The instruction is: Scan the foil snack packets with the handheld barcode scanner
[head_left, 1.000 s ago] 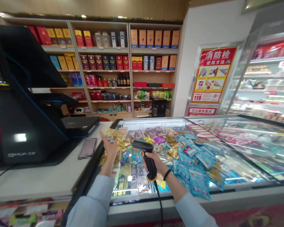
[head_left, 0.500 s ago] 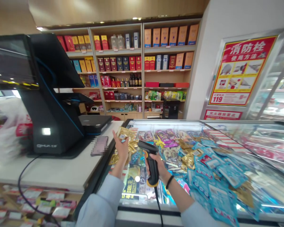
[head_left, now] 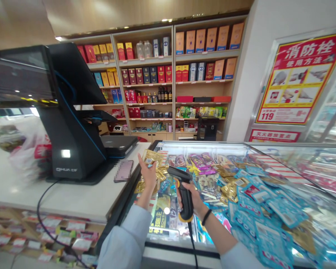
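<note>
My left hand is raised palm up over the freezer's left edge and holds a gold snack packet in its fingers. My right hand grips a black barcode scanner with a yellow base. The scanner's head points toward the gold packet, a short gap away. A black cord hangs from the scanner's handle. Both hands hover above the glass freezer lid, which is strewn with gold, purple and blue packets.
A black checkout terminal with a screen stands on the white counter at left, a phone beside it. Shelves of boxed goods and bottles line the back wall. A red poster hangs at right.
The view has swung left, bringing more of the terminal and counter into sight. Both hands keep their hold and stay in the same pose relative to each other.
</note>
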`<state>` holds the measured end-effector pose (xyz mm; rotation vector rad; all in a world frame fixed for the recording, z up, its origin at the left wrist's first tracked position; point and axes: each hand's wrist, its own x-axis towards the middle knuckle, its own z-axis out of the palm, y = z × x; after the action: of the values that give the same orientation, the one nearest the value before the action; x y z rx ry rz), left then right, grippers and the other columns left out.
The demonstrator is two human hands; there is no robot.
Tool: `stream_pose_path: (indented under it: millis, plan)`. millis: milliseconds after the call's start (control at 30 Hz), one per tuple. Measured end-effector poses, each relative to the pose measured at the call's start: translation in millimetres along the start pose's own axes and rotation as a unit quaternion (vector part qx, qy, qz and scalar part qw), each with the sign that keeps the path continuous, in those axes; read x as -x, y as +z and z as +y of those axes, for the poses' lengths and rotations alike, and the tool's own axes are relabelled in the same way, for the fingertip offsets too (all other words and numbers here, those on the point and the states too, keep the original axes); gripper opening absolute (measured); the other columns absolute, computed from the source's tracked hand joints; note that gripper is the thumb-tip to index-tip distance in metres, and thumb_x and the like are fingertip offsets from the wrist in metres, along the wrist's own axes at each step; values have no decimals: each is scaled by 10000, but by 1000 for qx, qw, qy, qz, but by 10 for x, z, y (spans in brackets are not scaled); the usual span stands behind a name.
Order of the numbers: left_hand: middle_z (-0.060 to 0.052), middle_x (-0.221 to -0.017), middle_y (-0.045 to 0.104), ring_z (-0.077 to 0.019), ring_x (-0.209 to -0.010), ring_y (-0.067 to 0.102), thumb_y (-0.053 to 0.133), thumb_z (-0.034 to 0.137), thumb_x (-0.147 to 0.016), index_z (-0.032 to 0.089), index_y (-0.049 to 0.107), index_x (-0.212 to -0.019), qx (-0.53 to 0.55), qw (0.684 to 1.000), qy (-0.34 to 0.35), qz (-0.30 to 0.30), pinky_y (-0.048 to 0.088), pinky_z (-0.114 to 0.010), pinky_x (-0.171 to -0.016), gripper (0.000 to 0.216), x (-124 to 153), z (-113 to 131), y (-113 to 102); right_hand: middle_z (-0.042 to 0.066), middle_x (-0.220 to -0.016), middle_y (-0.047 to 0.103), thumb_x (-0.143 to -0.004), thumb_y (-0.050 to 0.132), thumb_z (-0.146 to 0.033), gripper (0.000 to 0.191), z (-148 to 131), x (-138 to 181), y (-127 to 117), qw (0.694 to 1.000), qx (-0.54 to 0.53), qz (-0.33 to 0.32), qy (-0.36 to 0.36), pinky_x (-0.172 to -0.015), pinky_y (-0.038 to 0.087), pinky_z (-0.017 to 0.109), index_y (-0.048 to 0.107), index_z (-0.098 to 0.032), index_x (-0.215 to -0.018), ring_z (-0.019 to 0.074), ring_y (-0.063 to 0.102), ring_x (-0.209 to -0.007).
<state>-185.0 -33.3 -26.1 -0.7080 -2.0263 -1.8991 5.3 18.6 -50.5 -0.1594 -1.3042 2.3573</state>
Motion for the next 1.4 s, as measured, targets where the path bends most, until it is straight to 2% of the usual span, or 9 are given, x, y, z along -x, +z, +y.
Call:
stream_pose_path:
  millis: [133,300,500,667,900,1100,1233,1300,1400]
  plan:
    - [-125,-1105,667,-233,-903,681,634,340,-815,183,78,-1536,-5,1000,28,6,534,-369,-870,924,10,13,-5,-10,-479,586,-695,658,-548,410,16,-23,-31,1000,-4,11,12,-301,400,209,581,-150,-752,123,520,-318]
    - [-153,-1158,646,-265,-947,657,690,362,-756,154,196,-1519,-21,998,53,22,495,-438,-949,933,-42,-41,11,-18,-479,585,-720,631,-519,386,12,-41,-54,1000,-22,15,1,-311,398,211,590,-146,-814,127,525,-324]
    - [-113,-1229,607,-277,-1039,605,679,328,-737,230,488,-1393,0,992,116,-53,477,-477,-985,690,-40,-87,110,-22,-504,593,-739,619,-544,418,-141,132,-27,997,-35,59,-32,-330,421,226,593,-147,-869,129,535,-346]
    - [-106,-1268,587,-278,-1164,548,663,351,-757,248,506,-1373,61,973,171,-142,477,-444,-1009,644,197,185,260,-25,-490,584,-721,627,-534,383,-571,572,-222,990,1,116,-81,-327,402,224,575,-161,-794,124,523,-342]
    - [-99,-1292,596,-258,-1076,619,665,309,-756,246,445,-1409,135,949,129,-253,486,-440,-991,692,884,792,921,-21,-475,566,-756,602,-493,323,-1375,1480,-735,954,24,242,-176,-343,393,223,570,-174,-717,117,498,-348]
    - [-103,-1377,530,-255,-1179,577,678,225,-727,254,406,-1427,189,868,137,-439,498,-414,-980,752,1650,1288,1608,-30,-481,561,-738,632,-487,312,-1734,2144,-1222,908,15,332,-254,-348,409,220,591,-178,-756,114,488,-350]
    - [-155,-1371,522,-297,-1259,515,648,229,-777,210,501,-1368,44,857,204,-471,423,-468,-1054,610,2065,1424,1807,-35,-488,558,-705,651,-478,309,-1678,2364,-1582,896,-8,348,-275,-331,404,224,588,-186,-785,121,488,-343]
    - [-200,-1449,433,-350,-1332,430,594,315,-841,182,570,-1307,-82,863,231,-441,345,-529,-1096,485,2189,1450,1809,-36,-485,550,-690,655,-474,304,-1591,2400,-1742,891,-23,351,-286,-329,405,222,580,-190,-769,120,487,-347]
    - [-199,-1566,252,-413,-1421,270,446,488,-911,212,537,-1355,-207,837,240,-446,223,-636,-1111,530,2266,1457,1704,-34,-479,547,-687,658,-464,291,-1458,2400,-1924,883,-38,372,-283,-328,411,222,569,-192,-737,117,484,-343]
